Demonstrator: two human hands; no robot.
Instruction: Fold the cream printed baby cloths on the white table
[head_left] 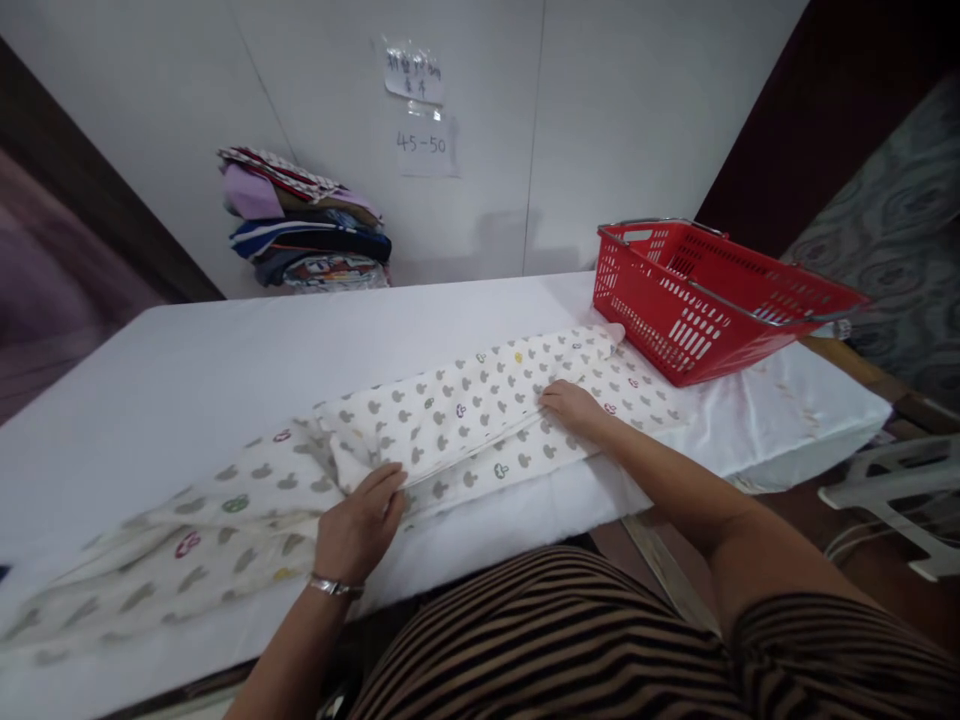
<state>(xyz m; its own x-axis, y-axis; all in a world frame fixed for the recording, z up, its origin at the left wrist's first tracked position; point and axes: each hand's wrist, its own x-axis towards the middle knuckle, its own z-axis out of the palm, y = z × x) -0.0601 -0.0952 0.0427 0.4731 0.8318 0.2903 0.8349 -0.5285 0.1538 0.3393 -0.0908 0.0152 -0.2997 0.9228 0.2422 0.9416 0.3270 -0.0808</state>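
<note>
A long white cloth [480,395] printed with grey mushrooms and a few coloured ones lies across the table. Its right part is folded over in a strip, while the left part spreads loose and wrinkled; whether it is a garment cannot be told. My left hand [364,525], with a metal band at the wrist, is closed on the near edge of the upper layer, around the middle. Farther right, my right hand [576,410] pinches the same upper layer's edge. Both hands rest low against the cloth, and some fingertips are hidden.
A red plastic basket [675,320] with metal handles stands at the table's right end, close to the cloth. Folded fabrics [311,235] are piled at the back left by the wall. The table [202,350] has a white cover. A white plastic stool [900,490] is at the right.
</note>
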